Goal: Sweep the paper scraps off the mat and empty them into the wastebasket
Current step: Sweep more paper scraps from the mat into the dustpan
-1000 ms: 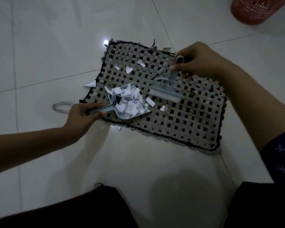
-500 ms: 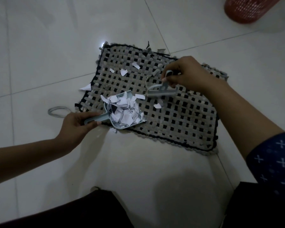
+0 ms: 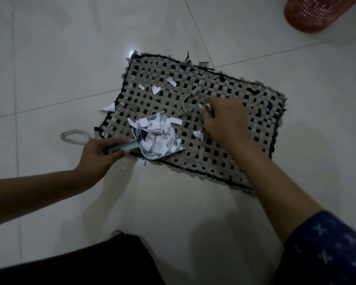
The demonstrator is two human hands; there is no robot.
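Woven mat (image 3: pixel 195 161) | left hand (image 3: pixel 99 155) grips dustpan (image 3: pixel 130 145) at near edge | right hand (image 3: pixel 224 120) clutches brush (image 3: pixel 207 106)

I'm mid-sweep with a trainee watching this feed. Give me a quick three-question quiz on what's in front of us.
1. True or false: white paper scraps lie loose on the woven grey-and-black mat.
2. Multiple choice: the left hand grips A) the handle of the pale blue plastic dustpan heaped with scraps; B) the mat's edge; C) a red mesh wastebasket.
3. Fill in: the right hand, fingers curled round what looks like a small pale brush, is over the ___.

Key: 1 true; 2 A; 3 mat.
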